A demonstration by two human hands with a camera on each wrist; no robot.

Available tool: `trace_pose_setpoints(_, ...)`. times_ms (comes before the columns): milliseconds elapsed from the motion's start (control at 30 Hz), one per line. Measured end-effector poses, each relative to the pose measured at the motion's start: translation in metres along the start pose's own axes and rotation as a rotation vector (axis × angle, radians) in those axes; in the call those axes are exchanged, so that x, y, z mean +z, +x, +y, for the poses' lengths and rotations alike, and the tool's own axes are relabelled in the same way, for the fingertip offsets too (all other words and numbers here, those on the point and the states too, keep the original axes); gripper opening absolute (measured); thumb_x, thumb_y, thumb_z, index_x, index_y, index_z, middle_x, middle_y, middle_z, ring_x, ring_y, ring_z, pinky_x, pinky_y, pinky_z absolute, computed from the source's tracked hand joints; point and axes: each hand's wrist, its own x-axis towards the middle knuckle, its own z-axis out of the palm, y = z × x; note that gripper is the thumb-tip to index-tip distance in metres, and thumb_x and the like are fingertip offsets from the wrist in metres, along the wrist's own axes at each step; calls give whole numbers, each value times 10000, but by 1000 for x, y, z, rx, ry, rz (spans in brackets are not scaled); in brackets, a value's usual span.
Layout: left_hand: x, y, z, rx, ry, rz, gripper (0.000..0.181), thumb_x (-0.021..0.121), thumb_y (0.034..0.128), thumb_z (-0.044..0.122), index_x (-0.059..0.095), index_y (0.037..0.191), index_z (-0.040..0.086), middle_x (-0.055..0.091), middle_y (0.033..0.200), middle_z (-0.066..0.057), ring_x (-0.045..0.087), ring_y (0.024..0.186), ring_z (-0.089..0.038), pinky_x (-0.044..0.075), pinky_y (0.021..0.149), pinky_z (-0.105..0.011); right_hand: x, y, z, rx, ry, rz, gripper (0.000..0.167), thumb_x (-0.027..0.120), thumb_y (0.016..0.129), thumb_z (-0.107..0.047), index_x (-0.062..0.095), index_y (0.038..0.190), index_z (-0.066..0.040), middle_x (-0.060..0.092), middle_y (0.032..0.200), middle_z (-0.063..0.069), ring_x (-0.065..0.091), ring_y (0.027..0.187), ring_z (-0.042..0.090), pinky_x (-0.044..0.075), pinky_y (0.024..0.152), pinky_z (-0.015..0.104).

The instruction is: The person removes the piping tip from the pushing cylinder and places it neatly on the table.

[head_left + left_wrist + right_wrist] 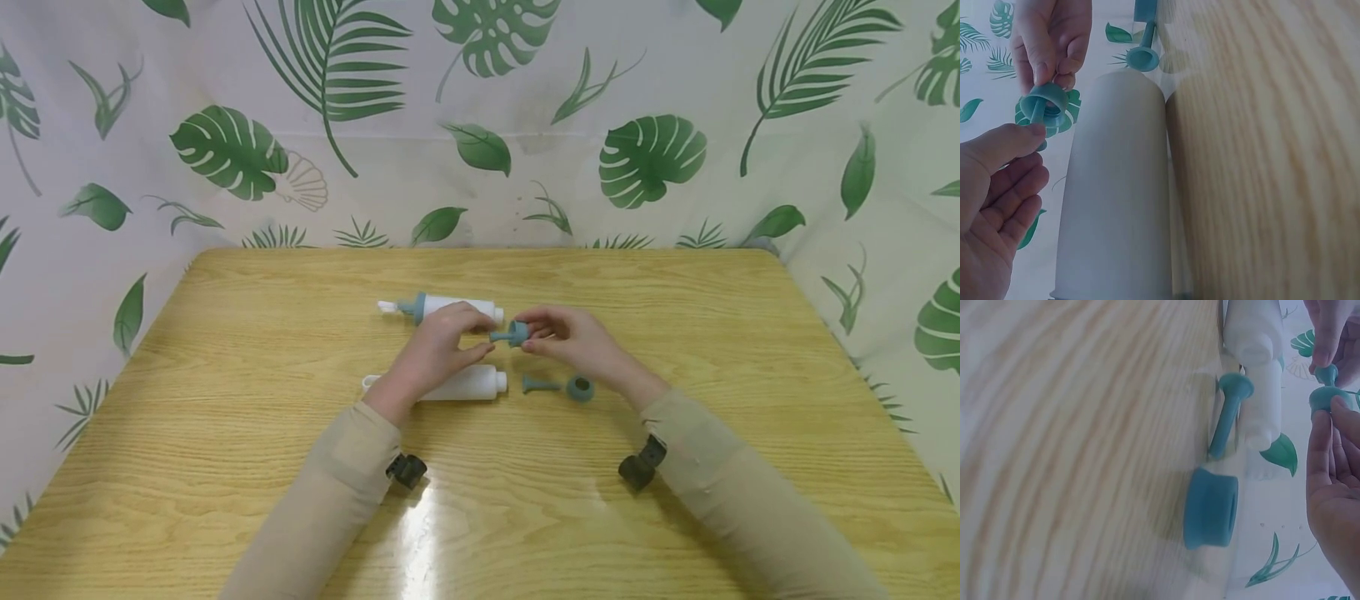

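Observation:
My left hand (437, 348) pinches a small teal funnel-ended stem (1037, 114) between thumb and fingertips. Facing it, my right hand (567, 337) holds a teal screw cap (519, 334) by its edge, its open threaded side turned toward the left hand. The stem's shaft reaches into the cap's opening in the left wrist view. Beneath the left forearm lies a white bottle (467, 383), its neck pointing right. Beyond the hands lies a second white bottle (459, 306), fitted at its left end with a teal collar (420, 307) and a white tip, partly hidden by the left hand.
Right of the nearer bottle's neck lies another teal stem (542, 385), and beside it a second teal cap (580, 388). All rest on a wooden table (510, 500). A leaf-patterned cloth (525, 158) hangs behind the table and along its sides.

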Motion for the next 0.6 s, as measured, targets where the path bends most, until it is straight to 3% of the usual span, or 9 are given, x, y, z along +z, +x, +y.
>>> trace_pose_setpoints(300,-2,3,2,-68,24,-26,190,726,839,52,692,1021,9,671,970,-92,629,899,-196,505,813,-256,-16,-4,9,16,-30,21,413,685,896,-184,576,1275,-58,631,1076,111,592,1000,234,529,824,318)
trace_pose_setpoints(600,4,18,7,-143,66,-107,202,707,868,107,694,1050,19,666,1006,-81,615,925,-191,496,820,-271,-33,-7,16,14,-254,64,377,685,895,-162,590,1249,-74,593,1221,111,591,1031,264,505,865,402)
